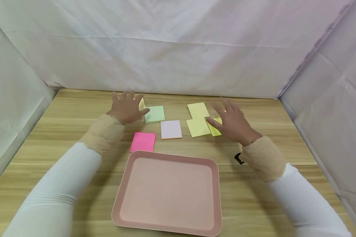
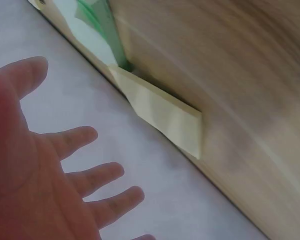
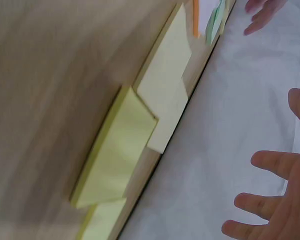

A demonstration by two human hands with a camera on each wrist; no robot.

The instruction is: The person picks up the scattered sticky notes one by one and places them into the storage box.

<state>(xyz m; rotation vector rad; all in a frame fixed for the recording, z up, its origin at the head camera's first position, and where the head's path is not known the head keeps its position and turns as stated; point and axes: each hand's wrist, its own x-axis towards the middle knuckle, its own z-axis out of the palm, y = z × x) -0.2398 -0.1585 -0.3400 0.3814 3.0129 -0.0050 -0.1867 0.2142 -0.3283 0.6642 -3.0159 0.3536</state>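
Both hands hover above the table with fingers spread, holding nothing. The left hand is over a green sticky note pad and a pale yellow pad that it partly hides in the head view. Over on the other side, the right hand is above a bright yellow pad, covering part of it. Two light yellow pads, one nearer and one farther, lie to its left. Between the hands sits a lilac pad with an orange lower edge. A hot pink pad lies nearer the front.
A pink rectangular tray stands at the front of the wooden table, just in front of the pink pad. White cloth walls enclose the back and both sides. A small black object shows by the right wrist.
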